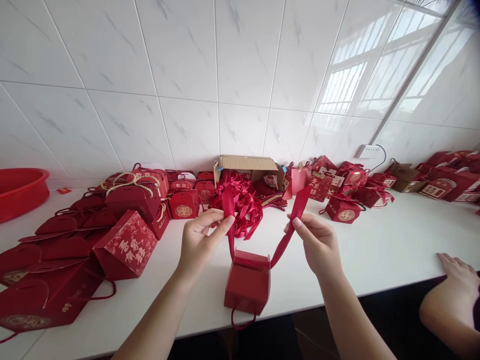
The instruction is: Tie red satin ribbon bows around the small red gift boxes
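A small red gift box (247,285) stands at the front edge of the white table, with a thin cord loop hanging from its near side. One red ribbon (284,245) runs up from both sides of the box's top. My left hand (206,235) pinches the ribbon's left end between thumb and fingers. On the other side, my right hand (315,237) pinches the right end, and both ends stick up above my fingers. Behind the box, between my hands, lies a tangled heap of red ribbons (240,210).
Rows of red gift boxes (125,245) fill the table's left side. An open cardboard carton (247,162) and more boxes (343,207) line the wall. A red basin (22,192) stands far left. Another person's hand (455,275) rests at the right edge; a power strip (367,151) is behind.
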The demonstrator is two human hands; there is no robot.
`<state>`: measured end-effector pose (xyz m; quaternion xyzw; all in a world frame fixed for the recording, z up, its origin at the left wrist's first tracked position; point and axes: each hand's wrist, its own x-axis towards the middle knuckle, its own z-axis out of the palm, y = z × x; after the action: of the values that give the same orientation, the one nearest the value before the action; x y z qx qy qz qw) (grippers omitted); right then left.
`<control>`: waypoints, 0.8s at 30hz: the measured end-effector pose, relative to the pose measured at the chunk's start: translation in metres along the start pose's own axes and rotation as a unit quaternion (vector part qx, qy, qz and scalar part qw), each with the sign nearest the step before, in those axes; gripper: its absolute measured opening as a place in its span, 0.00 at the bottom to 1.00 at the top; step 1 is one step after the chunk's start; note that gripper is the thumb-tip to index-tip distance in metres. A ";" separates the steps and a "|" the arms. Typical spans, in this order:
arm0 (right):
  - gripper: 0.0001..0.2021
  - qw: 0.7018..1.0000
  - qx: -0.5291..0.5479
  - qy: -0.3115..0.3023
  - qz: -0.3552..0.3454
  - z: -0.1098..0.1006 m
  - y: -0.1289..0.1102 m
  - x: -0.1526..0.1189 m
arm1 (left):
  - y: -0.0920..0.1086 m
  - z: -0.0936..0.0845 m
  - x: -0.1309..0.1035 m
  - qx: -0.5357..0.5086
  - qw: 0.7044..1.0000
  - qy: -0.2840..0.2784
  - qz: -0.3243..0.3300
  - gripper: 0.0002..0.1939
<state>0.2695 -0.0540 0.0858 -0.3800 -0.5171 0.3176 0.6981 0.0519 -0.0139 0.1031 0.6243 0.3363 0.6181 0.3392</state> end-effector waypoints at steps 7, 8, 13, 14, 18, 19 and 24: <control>0.04 0.998 0.040 -0.040 -0.011 0.006 0.001 0.000 | 0.002 0.002 -0.003 -0.058 0.998 -0.009 -0.018 0.06; 0.05 0.998 0.043 -0.042 -0.008 0.006 0.002 0.000 | 0.002 0.001 -0.004 -0.062 0.998 -0.007 -0.018 0.06; 0.05 0.998 0.043 -0.054 -0.003 0.009 0.003 0.000 | 0.008 -0.009 -0.011 -0.050 0.999 0.000 -0.004 0.04; 0.05 0.997 0.050 -0.058 -0.003 0.010 0.003 0.001 | 0.010 -0.010 -0.013 -0.047 0.999 0.001 -0.001 0.04; 0.04 0.994 0.082 -0.068 0.008 0.014 0.005 0.001 | 0.013 -0.013 -0.018 -0.056 0.998 0.002 -0.019 0.04; 0.04 0.993 0.090 -0.071 0.015 0.015 0.006 0.000 | 0.013 -0.013 -0.019 -0.063 0.998 0.004 -0.029 0.06; 0.04 0.990 0.109 -0.086 0.023 0.017 0.008 -0.003 | 0.013 -0.013 -0.020 -0.098 0.993 0.003 -0.064 0.08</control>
<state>0.2521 -0.0491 0.0798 -0.2845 -0.5285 0.4200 0.6806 0.0382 -0.0376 0.1031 0.5636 0.3141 0.6271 0.4364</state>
